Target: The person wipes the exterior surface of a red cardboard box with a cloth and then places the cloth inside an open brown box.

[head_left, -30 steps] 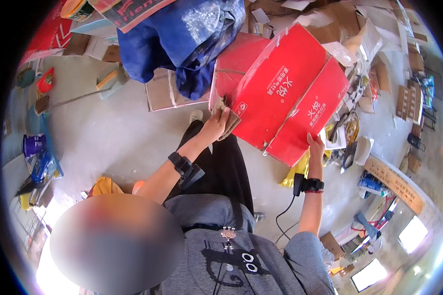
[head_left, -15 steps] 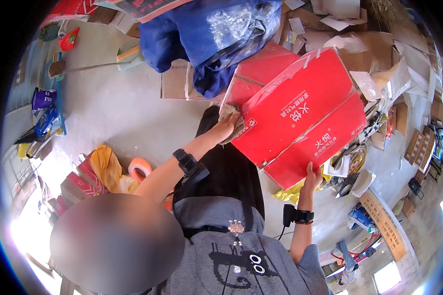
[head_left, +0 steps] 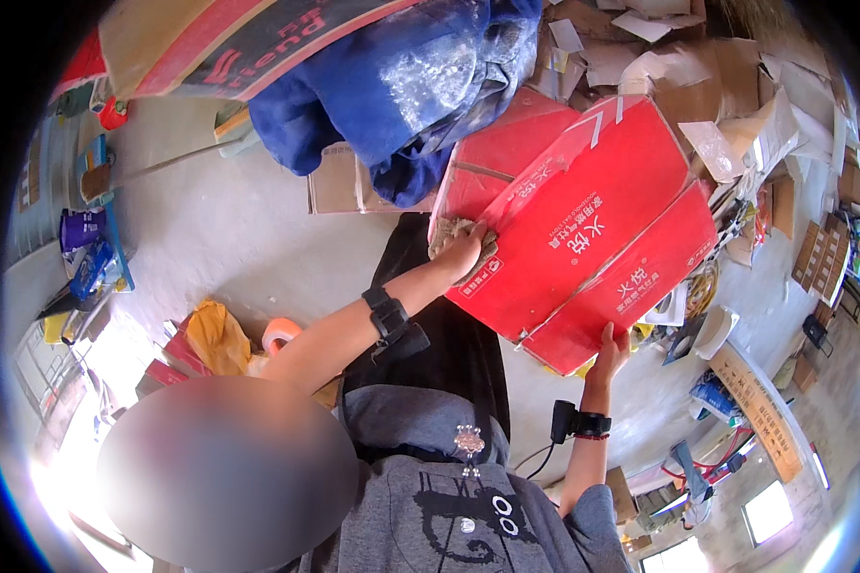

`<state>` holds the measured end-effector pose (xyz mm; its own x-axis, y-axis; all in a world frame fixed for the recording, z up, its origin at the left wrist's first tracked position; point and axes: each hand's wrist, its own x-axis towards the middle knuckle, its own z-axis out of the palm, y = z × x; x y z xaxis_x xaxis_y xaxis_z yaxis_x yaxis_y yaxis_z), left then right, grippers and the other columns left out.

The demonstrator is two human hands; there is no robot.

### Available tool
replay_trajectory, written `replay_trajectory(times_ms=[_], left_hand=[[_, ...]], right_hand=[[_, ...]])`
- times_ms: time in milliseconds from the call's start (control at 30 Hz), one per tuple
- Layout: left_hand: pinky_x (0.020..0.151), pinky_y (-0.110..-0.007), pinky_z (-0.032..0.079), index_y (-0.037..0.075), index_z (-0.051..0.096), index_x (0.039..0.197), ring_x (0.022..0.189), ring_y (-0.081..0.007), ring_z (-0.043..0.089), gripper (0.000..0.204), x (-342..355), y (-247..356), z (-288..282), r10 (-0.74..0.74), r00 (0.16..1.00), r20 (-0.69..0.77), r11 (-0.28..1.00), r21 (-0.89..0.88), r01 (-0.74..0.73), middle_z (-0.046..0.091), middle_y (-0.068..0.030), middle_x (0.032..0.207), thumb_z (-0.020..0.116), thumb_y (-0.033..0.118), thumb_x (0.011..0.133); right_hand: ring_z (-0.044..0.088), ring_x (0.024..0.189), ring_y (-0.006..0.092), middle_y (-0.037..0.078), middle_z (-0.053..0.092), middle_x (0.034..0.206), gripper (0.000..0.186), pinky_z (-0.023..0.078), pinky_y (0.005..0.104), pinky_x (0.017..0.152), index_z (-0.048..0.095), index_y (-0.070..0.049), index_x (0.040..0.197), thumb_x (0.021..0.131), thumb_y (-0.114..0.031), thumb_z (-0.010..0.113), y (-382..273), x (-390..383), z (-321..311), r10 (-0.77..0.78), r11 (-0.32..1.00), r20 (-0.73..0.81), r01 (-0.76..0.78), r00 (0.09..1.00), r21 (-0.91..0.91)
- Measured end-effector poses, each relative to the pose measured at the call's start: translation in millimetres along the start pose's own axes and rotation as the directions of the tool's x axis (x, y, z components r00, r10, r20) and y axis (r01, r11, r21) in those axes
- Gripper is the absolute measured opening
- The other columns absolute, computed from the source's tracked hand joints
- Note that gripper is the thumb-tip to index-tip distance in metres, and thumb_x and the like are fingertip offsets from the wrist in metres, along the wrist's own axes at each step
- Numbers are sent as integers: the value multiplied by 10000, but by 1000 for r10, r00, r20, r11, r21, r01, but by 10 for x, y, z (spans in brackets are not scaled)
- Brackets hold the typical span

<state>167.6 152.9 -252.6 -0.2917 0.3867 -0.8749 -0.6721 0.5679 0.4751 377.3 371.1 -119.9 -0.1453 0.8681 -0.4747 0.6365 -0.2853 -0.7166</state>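
Observation:
A large red cardboard box with open flaps is held up in front of me, tilted. My left hand grips its left edge, pressing a small brownish wad against the cardboard. My right hand holds the lower edge of the bottom red flap. Each wrist wears a black band. A blue cloth bag lies just beyond the box's upper left corner.
Flattened brown cardboard and paper scraps are piled behind the box. A brown carton sits on the grey floor. An orange tape roll and a yellow bag lie at my left. Small packets line the far left.
The box has tipped and swung slightly lower in view. My right hand has slid down to the bottom flap's edge. My left hand keeps its grip on the left edge.

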Motion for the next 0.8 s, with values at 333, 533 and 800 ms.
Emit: replay_trajectory(times_ms=[333,533,800], left_hand=[[683,-262,477,-15,479,1092,856,-165,604,426,-230,922,-9,-24,986,166,906,-412,92,598,-107,1006,372,374,955],[365,-213,336,76,499,1140,463,-78,469,477,275,1119,226,-53,993,105,923,-374,89,613,-4,928,312,470,948],[433,-192,379,124,608,867,492,-37,474,426,245,1768,216,-71,969,236,913,-376,158,609,44,715,288,387,968]], right_hand=[[541,884,117,37,605,1001,260,436,253,786,568,16,1094,867,-107,602,104,-1,39,-6,998,-72,10,997,60],[525,898,108,32,598,1015,265,430,246,791,568,15,1095,860,-98,612,59,-9,7,-7,997,-34,10,999,81],[544,882,121,54,590,1018,291,453,244,762,527,26,1123,842,-8,596,54,12,16,43,996,-57,-38,997,81]])
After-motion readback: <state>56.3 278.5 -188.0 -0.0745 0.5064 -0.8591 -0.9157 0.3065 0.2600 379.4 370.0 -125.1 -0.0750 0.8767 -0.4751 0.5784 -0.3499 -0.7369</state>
